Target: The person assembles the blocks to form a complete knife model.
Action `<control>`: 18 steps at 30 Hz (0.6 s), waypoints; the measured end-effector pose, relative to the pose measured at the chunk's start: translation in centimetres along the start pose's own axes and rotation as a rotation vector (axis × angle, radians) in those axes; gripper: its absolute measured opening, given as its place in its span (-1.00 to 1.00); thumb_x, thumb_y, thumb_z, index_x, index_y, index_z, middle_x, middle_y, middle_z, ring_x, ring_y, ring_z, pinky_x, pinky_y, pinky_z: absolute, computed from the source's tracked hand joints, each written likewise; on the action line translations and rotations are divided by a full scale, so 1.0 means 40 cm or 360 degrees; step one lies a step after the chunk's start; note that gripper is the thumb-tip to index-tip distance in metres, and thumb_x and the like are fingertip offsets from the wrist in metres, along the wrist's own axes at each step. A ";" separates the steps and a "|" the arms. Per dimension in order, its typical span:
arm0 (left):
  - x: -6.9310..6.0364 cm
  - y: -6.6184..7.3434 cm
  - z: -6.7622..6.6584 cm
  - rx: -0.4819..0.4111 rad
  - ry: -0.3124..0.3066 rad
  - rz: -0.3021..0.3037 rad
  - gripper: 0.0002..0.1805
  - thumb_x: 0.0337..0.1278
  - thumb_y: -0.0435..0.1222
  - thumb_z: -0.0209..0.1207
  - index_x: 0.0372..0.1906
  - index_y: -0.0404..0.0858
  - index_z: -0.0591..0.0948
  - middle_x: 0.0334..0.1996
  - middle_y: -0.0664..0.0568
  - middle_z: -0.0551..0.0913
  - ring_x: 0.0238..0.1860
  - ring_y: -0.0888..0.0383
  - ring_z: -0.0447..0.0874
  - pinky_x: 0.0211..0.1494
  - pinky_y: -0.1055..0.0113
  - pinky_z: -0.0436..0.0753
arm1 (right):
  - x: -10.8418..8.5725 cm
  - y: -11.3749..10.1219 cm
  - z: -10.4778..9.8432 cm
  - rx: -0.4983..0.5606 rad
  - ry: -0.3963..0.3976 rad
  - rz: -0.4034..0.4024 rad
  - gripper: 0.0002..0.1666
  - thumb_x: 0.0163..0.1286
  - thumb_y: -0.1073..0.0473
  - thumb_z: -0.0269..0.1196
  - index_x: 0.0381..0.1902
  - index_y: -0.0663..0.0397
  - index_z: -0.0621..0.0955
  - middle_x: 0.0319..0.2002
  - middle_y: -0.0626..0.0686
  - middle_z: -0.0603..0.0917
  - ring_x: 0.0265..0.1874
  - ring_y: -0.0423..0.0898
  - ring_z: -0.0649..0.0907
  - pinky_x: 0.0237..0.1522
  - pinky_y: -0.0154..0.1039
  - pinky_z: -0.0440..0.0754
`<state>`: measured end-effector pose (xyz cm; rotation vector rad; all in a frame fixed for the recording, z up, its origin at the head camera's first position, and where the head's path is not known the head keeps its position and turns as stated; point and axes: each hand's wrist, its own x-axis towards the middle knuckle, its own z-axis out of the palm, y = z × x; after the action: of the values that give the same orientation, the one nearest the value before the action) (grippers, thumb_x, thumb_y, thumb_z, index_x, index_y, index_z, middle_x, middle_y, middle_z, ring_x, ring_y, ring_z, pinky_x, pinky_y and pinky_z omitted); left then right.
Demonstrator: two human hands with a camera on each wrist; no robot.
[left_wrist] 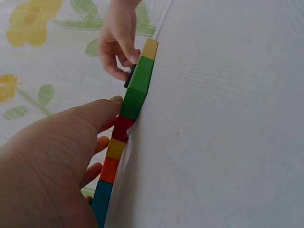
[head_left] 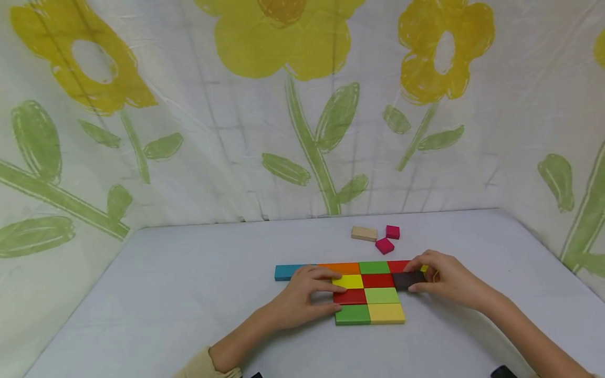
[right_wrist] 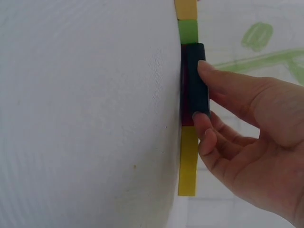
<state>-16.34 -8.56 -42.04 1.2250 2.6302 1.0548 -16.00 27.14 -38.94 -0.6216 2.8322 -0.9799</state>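
Flat coloured blocks lie side by side in a stepped pattern on the white table. My right hand [head_left: 454, 279] pinches a black block [head_left: 407, 281] between thumb and fingers, beside the middle red block [head_left: 378, 281]. In the right wrist view the black block [right_wrist: 195, 78] is held a little off the row. My left hand [head_left: 304, 298] rests at the pattern's left side, its fingertips touching the yellow block [head_left: 350, 282], the lower red block [head_left: 351, 297] and the green block [head_left: 352, 315]. The top row holds blue [head_left: 285, 272], orange [head_left: 340, 269], green and red blocks; a yellow end [head_left: 424, 268] shows behind the right fingers.
Behind the pattern lie a plain wooden block [head_left: 364, 233] and two small crimson blocks [head_left: 393, 232]. A light green block [head_left: 382, 295] and a pale yellow block [head_left: 386, 313] form the lower right. A flower-printed cloth [head_left: 227, 157] hangs behind the table [head_left: 142, 315].
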 end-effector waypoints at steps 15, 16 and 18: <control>0.000 0.002 -0.002 -0.0011 -0.0009 -0.0013 -0.64 0.34 -0.10 0.39 0.18 -0.04 0.79 0.31 0.10 0.65 0.40 0.07 0.45 0.57 -0.29 0.20 | 0.002 0.001 0.005 -0.0013 -0.0013 0.0041 -0.60 0.19 0.19 0.60 -0.04 0.13 0.73 -0.15 -0.01 0.61 -0.44 -0.23 0.50 -0.42 -0.38 0.55; 0.000 0.002 -0.002 -0.0012 -0.0009 -0.0014 -0.64 0.34 -0.10 0.39 0.18 -0.04 0.79 0.31 0.10 0.65 0.40 0.07 0.45 0.57 -0.29 0.20 | 0.002 0.000 0.005 -0.0015 -0.0013 0.0042 -0.59 0.19 0.19 0.60 -0.04 0.13 0.73 -0.15 -0.01 0.61 -0.43 -0.23 0.50 -0.42 -0.38 0.56; 0.000 0.002 -0.002 -0.0017 -0.0010 -0.0016 -0.64 0.34 -0.10 0.39 0.18 -0.04 0.79 0.31 0.10 0.65 0.41 0.07 0.45 0.57 -0.29 0.20 | 0.001 0.000 0.004 -0.0017 -0.0011 0.0045 -0.59 0.19 0.19 0.60 -0.03 0.13 0.73 -0.15 -0.01 0.61 -0.43 -0.23 0.50 -0.42 -0.38 0.56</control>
<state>-16.30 -8.56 -41.92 1.2096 2.6200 1.0601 -16.00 27.00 -39.07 -0.5831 2.8338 -0.9568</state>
